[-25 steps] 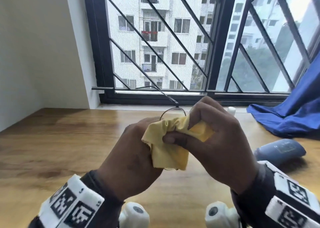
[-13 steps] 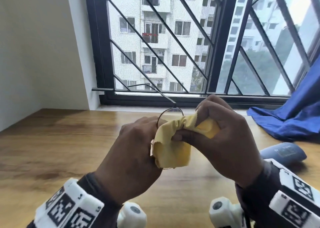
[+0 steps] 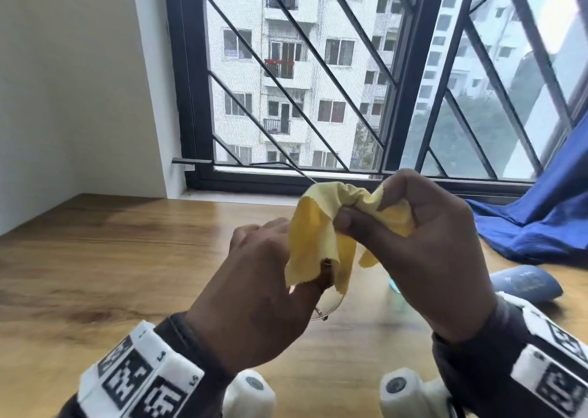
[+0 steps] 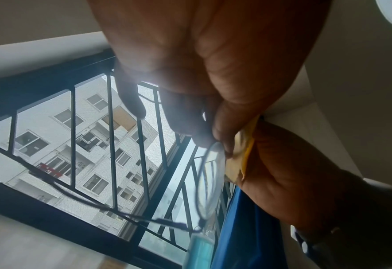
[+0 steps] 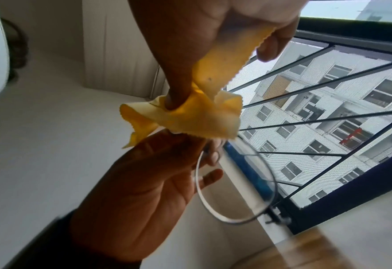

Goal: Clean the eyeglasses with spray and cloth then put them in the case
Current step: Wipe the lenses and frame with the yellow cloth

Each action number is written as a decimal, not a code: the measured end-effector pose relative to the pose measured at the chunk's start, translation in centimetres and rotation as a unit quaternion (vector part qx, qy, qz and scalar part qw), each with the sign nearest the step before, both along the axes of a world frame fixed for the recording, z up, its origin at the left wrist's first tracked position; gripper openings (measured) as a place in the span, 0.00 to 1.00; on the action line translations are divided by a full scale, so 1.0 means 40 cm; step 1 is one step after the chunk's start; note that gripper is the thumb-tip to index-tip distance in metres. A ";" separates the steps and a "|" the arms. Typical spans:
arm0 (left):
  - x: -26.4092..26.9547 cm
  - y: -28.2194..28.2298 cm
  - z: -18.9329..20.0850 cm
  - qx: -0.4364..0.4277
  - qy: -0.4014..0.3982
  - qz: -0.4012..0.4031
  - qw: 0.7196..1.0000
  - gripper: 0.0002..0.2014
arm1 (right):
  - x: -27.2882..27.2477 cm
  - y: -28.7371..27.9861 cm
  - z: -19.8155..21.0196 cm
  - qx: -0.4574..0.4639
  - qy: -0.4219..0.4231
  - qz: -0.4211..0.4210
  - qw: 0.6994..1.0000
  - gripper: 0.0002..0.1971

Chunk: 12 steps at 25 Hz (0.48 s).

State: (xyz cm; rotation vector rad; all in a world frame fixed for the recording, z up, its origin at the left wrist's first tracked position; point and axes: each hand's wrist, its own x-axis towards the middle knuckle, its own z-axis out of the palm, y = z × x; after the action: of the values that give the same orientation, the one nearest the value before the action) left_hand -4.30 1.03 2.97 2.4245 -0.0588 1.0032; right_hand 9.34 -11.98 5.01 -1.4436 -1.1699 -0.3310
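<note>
Starting at the left of the head view, bare wooden table (image 3: 95, 258) runs back to a white wall. Lower centre, the left hand (image 3: 254, 306) comes in, thumb and fingertips pinched on the rim of the thin wire eyeglasses (image 5: 236, 191); the other fingers lie looser. In the right-wrist view one round lens hangs below that pinch, clear of the table, and in the left-wrist view a slim temple arm trails away toward the window (image 3: 318, 83) bars.

Centre frame now: the yellow cloth (image 3: 321, 236) drapes over the upper part of the glasses, bunched and crumpled. Right of centre, the right hand (image 3: 423, 252) has its thumb and curled fingers clamped tight on that cloth, held up above the tabletop.

Moving on right: a teal, see-through spray bottle (image 3: 394, 285) peeks out just beneath the right hand, its contents too hidden to tell. Further right, the blue-grey case (image 3: 525, 282) lies on the table; closed or open I cannot tell, and nothing shows inside it. Behind it, far right, blue fabric (image 3: 541, 227) spills onto the table.
</note>
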 end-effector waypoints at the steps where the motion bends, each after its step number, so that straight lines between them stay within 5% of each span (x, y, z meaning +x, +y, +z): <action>1: -0.004 0.003 -0.001 -0.031 0.001 -0.008 0.999 0.05 | -0.003 0.002 -0.003 -0.005 -0.010 0.004 1.000 0.22; 3: -0.013 0.012 0.009 -0.052 -0.011 0.012 0.998 0.11 | 0.001 0.002 -0.011 -0.035 -0.045 0.003 0.998 0.21; 6: -0.018 0.038 0.038 -0.053 -0.080 0.063 0.993 0.01 | 0.053 -0.005 -0.006 0.004 0.031 -0.045 0.999 0.22; 9: -0.016 0.066 0.053 -0.209 -0.114 0.015 0.971 0.06 | 0.093 -0.011 -0.002 -0.015 0.089 -0.052 0.995 0.22; 12: -0.009 0.087 0.045 -0.370 -0.143 -0.083 0.914 0.13 | 0.097 0.005 -0.041 -0.128 0.107 0.016 0.986 0.20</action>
State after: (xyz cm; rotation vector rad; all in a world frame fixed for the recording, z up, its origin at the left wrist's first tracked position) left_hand -4.67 4.51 4.76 1.5521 0.0137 1.0524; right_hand 13.23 -11.79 3.39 -1.6368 -1.0870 -0.0009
